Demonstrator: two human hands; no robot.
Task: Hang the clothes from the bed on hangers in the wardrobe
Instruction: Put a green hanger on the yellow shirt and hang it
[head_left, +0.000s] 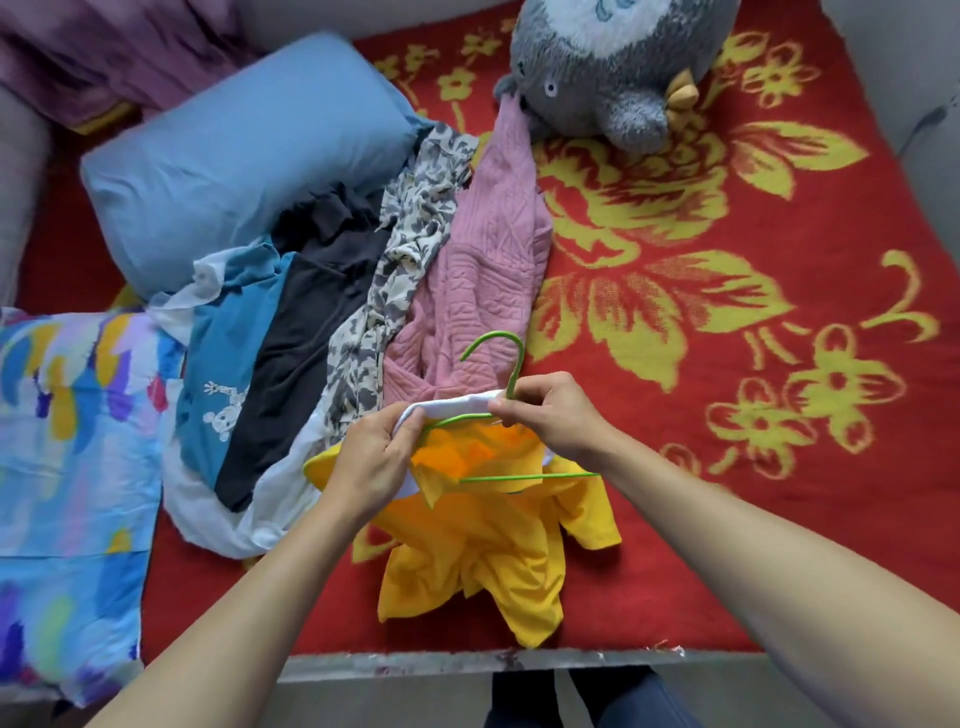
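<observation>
Bed (779, 467): serves as work surface | clothes pile (322, 312), centre-left: awaiting hangers | yellow garment (467, 561), lower centre: sags onto bed, weight supported | green hanger (519, 477): partly inside neckline | left hand (374, 462): grip pinches white collar, likely stretching it open | right hand (550, 415): grip pinches hanger neck, apparently steering it in.

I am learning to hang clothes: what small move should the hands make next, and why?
Probably the left hand should draw the white collar over the green hanger, since the right hand holds it by the hook and its bottom bar lies bare on the yellow shirt.
</observation>
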